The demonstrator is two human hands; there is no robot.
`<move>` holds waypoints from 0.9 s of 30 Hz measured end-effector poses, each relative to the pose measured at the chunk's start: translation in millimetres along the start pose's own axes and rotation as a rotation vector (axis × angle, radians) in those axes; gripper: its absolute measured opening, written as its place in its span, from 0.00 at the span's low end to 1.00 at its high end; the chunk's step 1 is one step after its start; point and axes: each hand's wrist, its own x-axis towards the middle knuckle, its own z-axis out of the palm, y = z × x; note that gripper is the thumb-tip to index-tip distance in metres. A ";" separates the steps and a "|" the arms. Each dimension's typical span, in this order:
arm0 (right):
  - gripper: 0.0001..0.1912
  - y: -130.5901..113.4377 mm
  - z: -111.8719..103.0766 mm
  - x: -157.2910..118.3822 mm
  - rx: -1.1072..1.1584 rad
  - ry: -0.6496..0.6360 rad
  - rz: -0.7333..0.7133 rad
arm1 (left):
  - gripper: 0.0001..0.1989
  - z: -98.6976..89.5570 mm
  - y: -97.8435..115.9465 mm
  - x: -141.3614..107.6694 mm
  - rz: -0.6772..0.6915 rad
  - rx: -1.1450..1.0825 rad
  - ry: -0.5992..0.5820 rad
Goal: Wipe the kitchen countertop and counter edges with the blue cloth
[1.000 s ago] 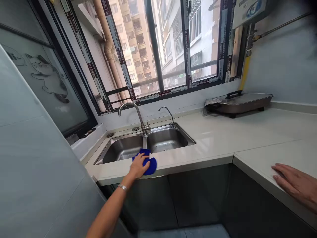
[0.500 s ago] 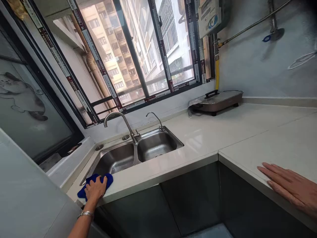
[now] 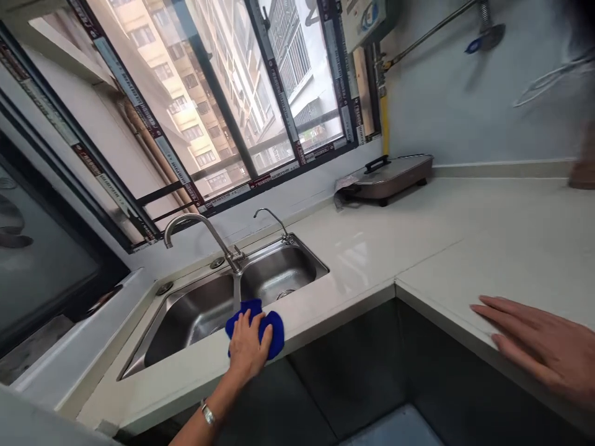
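Observation:
My left hand (image 3: 247,347), with a silver bracelet at the wrist, presses a bunched blue cloth (image 3: 276,334) onto the counter strip in front of the sink. Its fingers curve over the cloth, which hangs slightly at the counter's front edge. Right behind it lies the double-bowl steel sink (image 3: 320,267), with part of its near rim hidden by the cloth. Over on the right, my right hand (image 3: 553,350) is stretched out flat by the edge of the white countertop (image 3: 441,272), holding nothing.
A curved faucet (image 3: 204,223) and a thinner tap (image 3: 274,215) rise behind the sink. Against the window wall sits a lidded electric pan (image 3: 395,176). Dark cabinet fronts (image 3: 348,365) are below the counter, which turns a corner toward me.
My left hand has slid the blue cloth rightward along the counter's front strip, from the sink's left end to near its middle. The view has shifted; my right hand stays at the counter edge.

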 end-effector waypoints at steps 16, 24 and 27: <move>0.27 -59.7 -51.3 11.4 -0.162 0.023 -0.004 | 0.27 46.8 251.1 134.7 0.538 -0.117 -0.078; 0.27 -69.0 -65.5 13.4 -0.140 -0.035 0.043 | 0.29 68.5 315.0 205.3 0.498 -0.097 -0.005; 0.26 -69.8 -67.6 13.5 -0.116 -0.055 0.050 | 0.28 72.9 323.2 226.0 0.463 -0.095 0.022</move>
